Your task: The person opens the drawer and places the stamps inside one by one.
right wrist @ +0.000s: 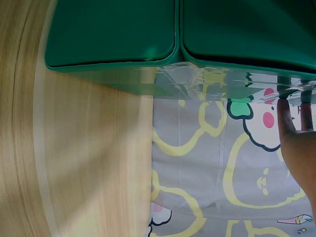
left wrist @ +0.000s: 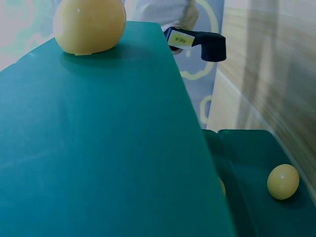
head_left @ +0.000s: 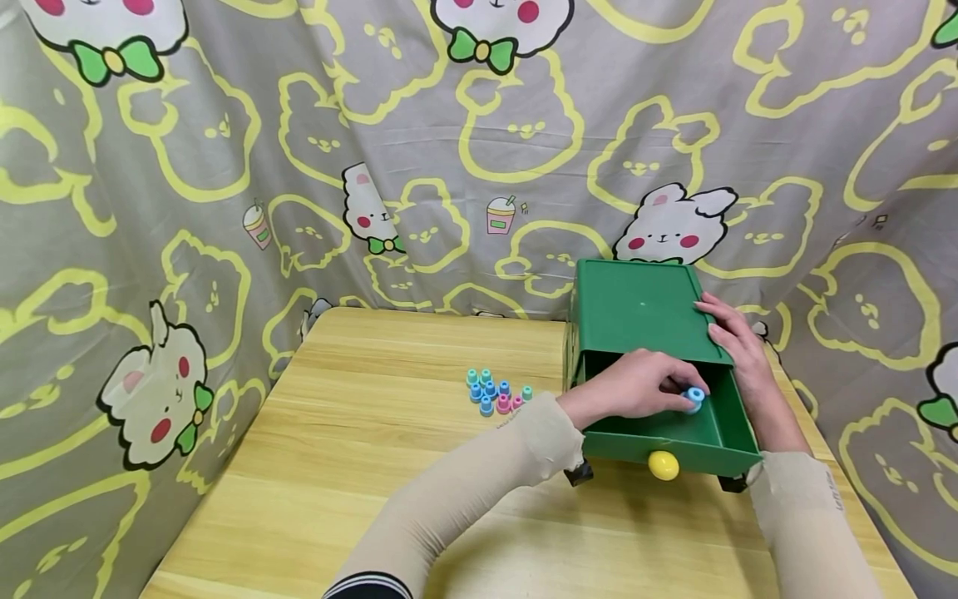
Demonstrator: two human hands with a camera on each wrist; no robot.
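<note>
Light-blue piece: the small piece (head_left: 695, 398) is at the left hand's fingertips, over the pulled-out drawer (head_left: 629, 447); whether it touches the drawer floor, I cannot tell.
Left hand: the left hand (head_left: 636, 384) pinches that piece between thumb and fingers; some fingers are hidden behind the others. The left wrist view misses the hand, blocked by the drawer front.
Drawer: green, with a yellow knob (head_left: 664, 465) on its front; the left hand and forearm cover part of its inside.
Cabinet: the green cabinet (head_left: 639, 299) hides its own back; two lower drawers show partly in the left wrist view, one knob (left wrist: 283, 181) whole, another nearly covered.
Right hand: the right hand (head_left: 741, 345) rests on the cabinet's right edge, fingers extended, gripping nothing; the right wrist view cuts it off.
Loose pieces: blue, teal and pink pieces (head_left: 490, 389) cluster on the wooden table (head_left: 359, 399), left of the cabinet; the left sleeve (head_left: 479, 466) may cover more.
Backdrop: a patterned curtain (head_left: 419, 108), cropped by the frame.
</note>
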